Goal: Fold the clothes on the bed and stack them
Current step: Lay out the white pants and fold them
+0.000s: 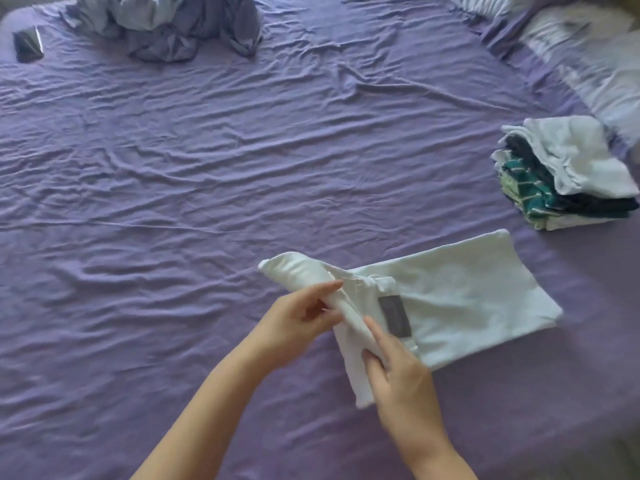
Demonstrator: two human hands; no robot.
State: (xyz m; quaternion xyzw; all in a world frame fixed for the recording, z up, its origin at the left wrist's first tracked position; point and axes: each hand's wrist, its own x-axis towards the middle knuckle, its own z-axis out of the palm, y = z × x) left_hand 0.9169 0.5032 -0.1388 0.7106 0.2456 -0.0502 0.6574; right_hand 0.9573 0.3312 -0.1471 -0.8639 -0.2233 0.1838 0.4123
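Together, both hands [346,341] pinching white garment [460,299] edge

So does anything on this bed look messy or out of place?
Two things. A dark phone-like object lies at the far left corner, the one thing that isn't fabric. The folded stack on the right looks uneven, its layers fanned out on its left side. The grey pile is simply still unfolded.
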